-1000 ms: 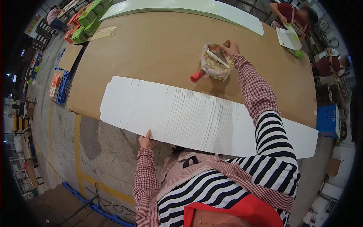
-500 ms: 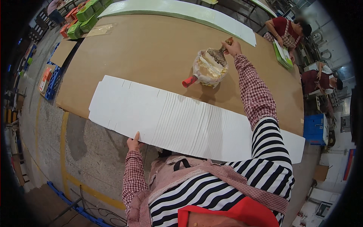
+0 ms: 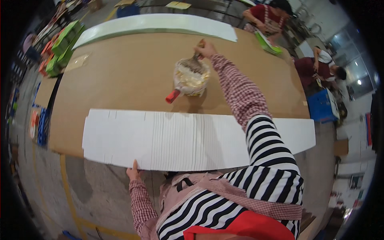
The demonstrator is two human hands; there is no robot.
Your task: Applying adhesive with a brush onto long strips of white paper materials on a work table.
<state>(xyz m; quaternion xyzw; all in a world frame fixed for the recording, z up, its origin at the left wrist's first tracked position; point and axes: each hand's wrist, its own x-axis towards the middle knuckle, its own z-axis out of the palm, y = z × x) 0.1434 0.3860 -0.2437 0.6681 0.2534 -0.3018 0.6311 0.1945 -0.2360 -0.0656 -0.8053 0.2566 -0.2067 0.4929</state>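
In my right hand (image 3: 207, 50) is the handle of a wide brush (image 3: 195, 65), its bristle end down in a plastic-lined tub (image 3: 191, 85). Pale, creamy paste coats the inside of the tub. A red handle-like piece (image 3: 173, 96) sticks out from its near left side. Nearer to me lies a row of overlapping white cardboard sheets (image 3: 120, 136), fanned so that many edges show as narrow strips. My left hand (image 3: 134, 172) grips their near edge on the left, thumb on top and the other fingers mostly hidden.
A brown-covered table (image 3: 120, 76) carries everything. Along its far edge runs another white stack (image 3: 156, 23). Green and orange boxes (image 3: 62, 44) stand at the far left. At the far right a person (image 3: 270, 20) handles green sheets (image 3: 267, 43); another person (image 3: 320, 68) is behind.
The whole view has turned and shifted, so the table sits straighter. My right hand still holds the brush in the tub, and my left still grips the cardboard edge.
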